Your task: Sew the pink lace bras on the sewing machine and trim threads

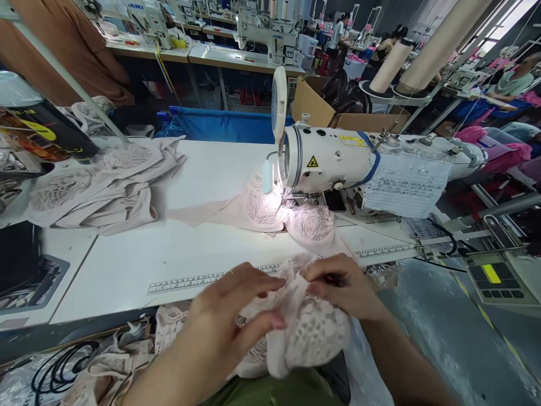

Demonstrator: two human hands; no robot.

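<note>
Both my hands are on 1 lace bra cup piece at the near edge of the table, over my lap. My left hand is pinched on its left side, thumb pressed against the lace, fingers curled over the top; motion blur softens the fingertips, so I cannot tell how many touch the fabric. My right hand is closed on the upper right edge of the same piece, something dark just showing under the fingers, too small to name. My forearms run out of the bottom of the frame. Below left, more lace pieces hang off the table edge beside black cables, partly cut off. A printed ruler strip lies along the white table, just beyond my knuckles. Farther in, 2 lace cups sit under the lit head of the white sewing machine; the glare washes out the needle area, so I cannot see whether they are under the foot. A paper sheet hangs on the machine arm, its writing unreadable. At far left, a heap of finished pale garments rests on the table. Beyond, a blue bin, cardboard box, 2 thread cones, and other people at distant machines, indistinct.
</note>
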